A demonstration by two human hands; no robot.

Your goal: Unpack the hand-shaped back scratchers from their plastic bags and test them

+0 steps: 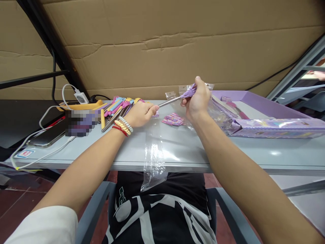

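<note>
A back scratcher with a silver rod (169, 101) and a purple hand-shaped head (189, 92) is stretched between my hands above the table. My left hand (142, 113), with bracelets on its wrist, is closed round the handle end and hides it. My right hand (199, 100) grips the purple head. Beneath them lie small printed pink-purple cards (173, 119). A clear plastic bag (154, 152) hangs over the table's front edge below my left hand. More back scratchers (119, 105) in several colours are piled left of that hand.
An open purple box (274, 127) with clear bags (218, 113) beside it stands at the right. A phone (47, 134), white cable (48, 159) and charger (81, 97) lie at the left. A cardboard wall (162, 44) closes the back.
</note>
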